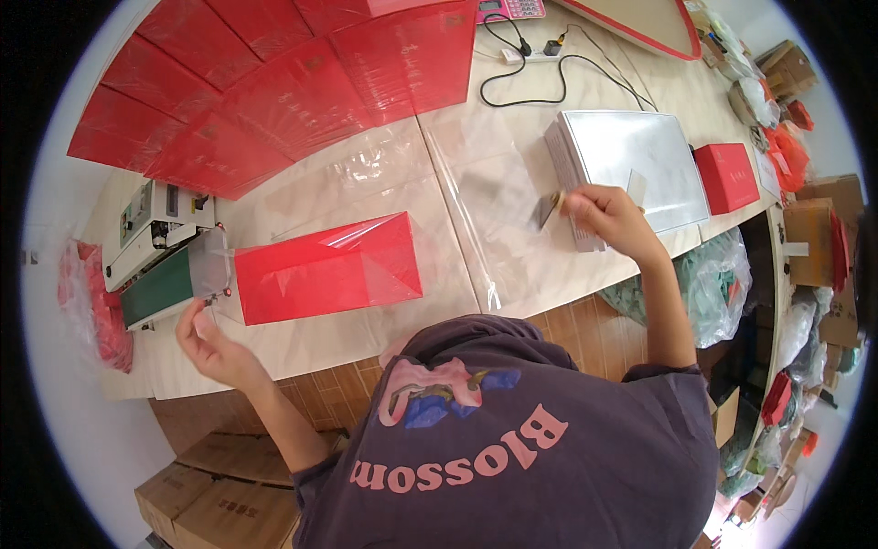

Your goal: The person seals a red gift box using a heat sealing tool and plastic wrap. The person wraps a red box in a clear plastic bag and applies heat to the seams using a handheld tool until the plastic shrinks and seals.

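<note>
My right hand (610, 216) grips a small tool with a thin dark blade (547, 209), held over the table at the near left edge of a grey box-shaped appliance (638, 151) with a flat metal top. A small translucent piece (636, 189) lies on that top, partly behind the hand. My left hand (219, 350) is raised, fingers loosely curled and apart, with nothing visible in it. It is nearest the front corner of a white benchtop machine (171, 206) with a green belt (161, 288). Between my hands lies a red box (329, 267) with clear film around it.
Clear plastic film (473, 206) spreads across the marbled table. Stacked, film-wrapped red boxes (288, 103) stand at the back left. A black cable (528, 103) loops near a power strip (542, 57). Another red box (727, 178) sits right of the appliance; cardboard boxes (233, 508) are on the floor.
</note>
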`<state>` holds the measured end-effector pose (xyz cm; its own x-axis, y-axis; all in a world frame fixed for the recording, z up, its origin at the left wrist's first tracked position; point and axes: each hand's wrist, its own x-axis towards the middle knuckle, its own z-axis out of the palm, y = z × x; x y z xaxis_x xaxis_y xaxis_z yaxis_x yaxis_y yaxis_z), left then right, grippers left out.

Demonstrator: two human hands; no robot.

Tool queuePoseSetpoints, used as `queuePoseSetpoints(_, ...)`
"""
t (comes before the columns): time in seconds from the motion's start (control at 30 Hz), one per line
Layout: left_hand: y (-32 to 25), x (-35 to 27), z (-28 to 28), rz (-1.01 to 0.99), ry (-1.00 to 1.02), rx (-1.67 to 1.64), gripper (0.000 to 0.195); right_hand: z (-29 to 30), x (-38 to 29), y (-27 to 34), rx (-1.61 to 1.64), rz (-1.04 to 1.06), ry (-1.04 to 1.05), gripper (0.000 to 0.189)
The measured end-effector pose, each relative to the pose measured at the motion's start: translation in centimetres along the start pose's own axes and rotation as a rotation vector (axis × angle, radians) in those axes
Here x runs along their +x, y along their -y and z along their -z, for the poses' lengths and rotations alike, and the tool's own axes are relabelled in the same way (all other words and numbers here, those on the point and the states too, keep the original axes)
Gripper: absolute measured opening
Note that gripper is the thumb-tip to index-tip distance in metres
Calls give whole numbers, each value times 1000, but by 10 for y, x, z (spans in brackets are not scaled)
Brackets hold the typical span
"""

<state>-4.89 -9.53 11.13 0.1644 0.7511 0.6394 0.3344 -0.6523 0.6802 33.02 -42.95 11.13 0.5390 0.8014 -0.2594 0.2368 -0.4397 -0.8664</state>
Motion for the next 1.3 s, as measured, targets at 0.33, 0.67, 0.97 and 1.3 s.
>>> queuePoseSetpoints(0.33,40,-24,-2,335,25,-122,47,-1,56,-221,-121,-421,-907,48)
queuePoseSetpoints(0.67,92,-38,-41,913,186,-920,67,-72,37,-142,-516,161,-595,72)
queuePoseSetpoints(0.97,148,-80,-40,775,207,-856,60,-241,61,-44,-83,467,-30,109)
queuePoseSetpoints(1.3,61,-234,-37,958,201,-518,59,-283,125,12,590,18,66,62)
